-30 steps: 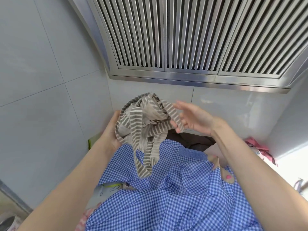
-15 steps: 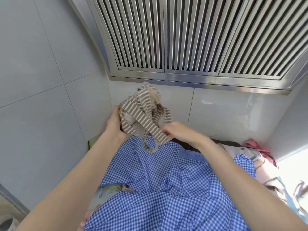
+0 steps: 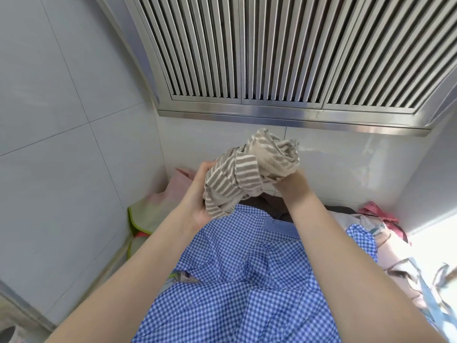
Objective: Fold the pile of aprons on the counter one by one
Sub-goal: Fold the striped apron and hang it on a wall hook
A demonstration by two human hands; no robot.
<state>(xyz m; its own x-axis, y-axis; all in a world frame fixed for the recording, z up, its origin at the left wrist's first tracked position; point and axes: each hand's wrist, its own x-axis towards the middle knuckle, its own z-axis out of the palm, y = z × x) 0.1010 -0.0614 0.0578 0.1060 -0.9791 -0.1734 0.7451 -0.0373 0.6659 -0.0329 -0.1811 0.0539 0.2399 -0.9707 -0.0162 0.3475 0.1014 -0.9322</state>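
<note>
A: Gingham first, nearest to us: the blue checked apron (image 3: 247, 280) spreads rumpled over the pile, running under both of our forearms.

B: And just past its far edge we hold the striped apron (image 3: 249, 177), lifted clear of the pile, bunched into a loose roll with one of its bands wrapped round the middle.

A: Our left hand (image 3: 197, 194) cups the lower end of that roll, palm under the cloth and fingers curled up behind it.

B: Our right hand (image 3: 291, 186) grips the upper end from the other side; its fingers are buried in the fabric, so we only see the back of the hand and the wrist.

A: To the left, against the wall, we see a pale pink apron (image 3: 180, 184) over a piece edged in lime green (image 3: 146, 219).

B: Behind the gingham lies something dark brown (image 3: 267, 206), and off to the right a printed apron (image 3: 385, 238) with red-pink cloth (image 3: 378, 211) bunched at the far corner.

A: We cannot see the desk itself; the aprons cover it.

B: Farthest off, the grey wall tiles (image 3: 74, 120), and above us the steel extractor hood (image 3: 284, 58) with its slatted grilles.
</note>
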